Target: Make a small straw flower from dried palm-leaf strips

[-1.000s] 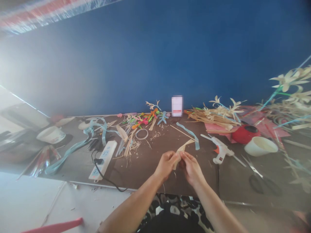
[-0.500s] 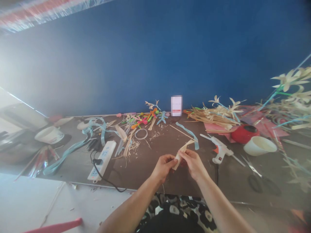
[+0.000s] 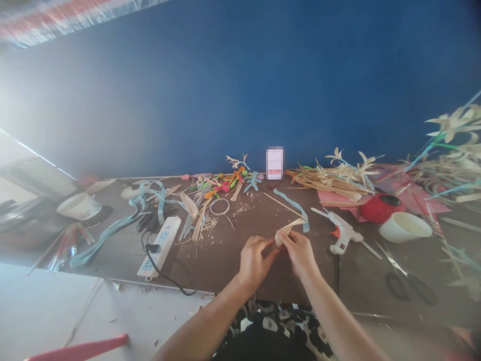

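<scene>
"Where is the pale strip point(image 3: 289, 228), and which of my hands has it?"

"It's up off the table point(image 3: 221, 263), in front of your body, between your two hands. Your right hand point(image 3: 299, 252) has it: thumb and forefinger pressed together on the strip, the other fingers curled in behind. Your left hand point(image 3: 257, 260) is loosely curled, thumb and forefinger a little apart, their tips at the folded near end. I can't tell whether they grip it or only touch."

"Why am I holding it that way?"

"Probably because something so thin and bendy needs a pinch rather than a fist. Your right hand seems to steady it, which leaves your left free to work the near end. The far end points away from you, toward the blue ribbon point(image 3: 299, 209), and sticks out past your fingers."

"And the things on my right?"

"The glue gun point(image 3: 343, 231) lies just beyond your right hand, nozzle facing away (a sensible habit, if that tip is hot). The scissors point(image 3: 409, 282) have their handles toward you, likely for an easy pick-up. The white cup point(image 3: 406, 228) stands beside the red pot point(image 3: 379, 209). Over on your left, the power strip point(image 3: 160, 248) sits near the table's front edge, perhaps so its plug stays reachable."
</scene>
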`<state>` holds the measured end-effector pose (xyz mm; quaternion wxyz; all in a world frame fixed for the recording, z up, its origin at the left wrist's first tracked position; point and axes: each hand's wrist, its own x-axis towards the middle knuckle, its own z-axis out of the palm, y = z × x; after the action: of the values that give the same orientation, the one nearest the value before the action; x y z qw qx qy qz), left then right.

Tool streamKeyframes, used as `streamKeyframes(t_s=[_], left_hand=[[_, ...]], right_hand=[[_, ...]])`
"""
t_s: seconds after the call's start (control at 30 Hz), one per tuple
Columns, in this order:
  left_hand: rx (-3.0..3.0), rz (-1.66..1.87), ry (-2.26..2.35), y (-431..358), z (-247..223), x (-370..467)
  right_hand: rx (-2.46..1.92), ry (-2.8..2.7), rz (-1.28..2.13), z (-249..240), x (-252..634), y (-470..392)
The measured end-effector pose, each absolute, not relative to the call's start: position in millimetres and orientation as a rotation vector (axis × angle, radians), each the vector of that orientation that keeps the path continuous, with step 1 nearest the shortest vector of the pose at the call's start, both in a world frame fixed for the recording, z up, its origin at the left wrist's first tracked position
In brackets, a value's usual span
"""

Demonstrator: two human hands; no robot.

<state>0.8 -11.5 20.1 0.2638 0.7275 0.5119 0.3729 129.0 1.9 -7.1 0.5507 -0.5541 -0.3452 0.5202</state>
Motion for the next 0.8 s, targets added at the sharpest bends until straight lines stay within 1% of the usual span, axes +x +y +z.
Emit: streamKeyframes(t_s=[0.23,0.33,0.43,0.57,0.8], left_hand=[[1.787,0.975,1.394,-10.4,15.9,5.1],[1.507,0.927,1.297,-7.7,11.7,5.8],[1.080,0.881,1.163,-2.3,6.2,3.2],[0.703,0.894,1.025,2.8,0.7,-2.7],[0.618,0.948,0.940,2.1,1.5,-4.4]], right_hand=[[-1.319,-0.803,1.258,1.3,127.1,2.4],[-1.334,-0.855,1.292,4.5,129.4,2.5],[-1.314,-0.890,1.303,6.1,132.3,0.1],[-1.350,-1.065,1.159,4.9,133.3,-6.7],[-1.393,-1.475,0.773,9.8,125.3,-20.7]])
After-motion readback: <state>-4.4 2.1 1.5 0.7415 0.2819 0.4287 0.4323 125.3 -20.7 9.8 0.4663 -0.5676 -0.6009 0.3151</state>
